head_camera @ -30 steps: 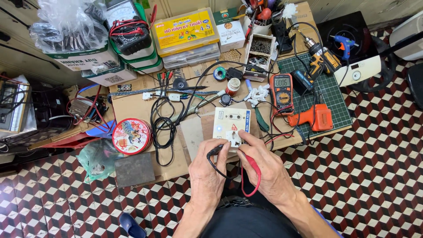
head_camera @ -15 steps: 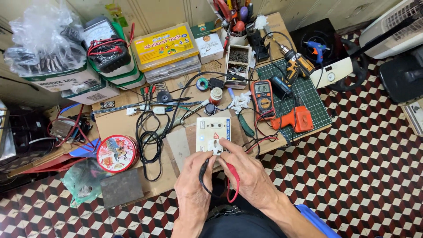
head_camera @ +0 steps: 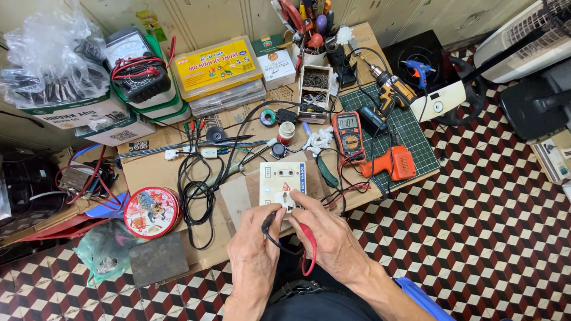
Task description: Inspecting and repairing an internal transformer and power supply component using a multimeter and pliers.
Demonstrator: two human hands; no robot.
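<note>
A cream socket plate [head_camera: 283, 181] lies on the cardboard-covered low table [head_camera: 154, 169]. My left hand [head_camera: 257, 249] pinches a black probe [head_camera: 267, 223] whose tip points at the plate's lower edge. My right hand [head_camera: 330, 235] grips a red probe [head_camera: 309, 238] and its fingertips rest on the plate's lower right corner. Both probe leads loop down between my wrists. An orange-edged multimeter [head_camera: 349, 132] sits just beyond the plate, to the right.
A round red tin [head_camera: 151, 212], black cable coils [head_camera: 196, 193], an orange glue gun [head_camera: 392, 164] on a green cutting mat [head_camera: 410, 128], a cordless drill [head_camera: 389, 89], a yellow parts box [head_camera: 217, 68] and stacked cartons crowd the table. Checkered tile floor surrounds it.
The view has shifted slightly up and to the right. Both hands stay at the plate's lower edge with the probes; my fingers have moved only a little.
</note>
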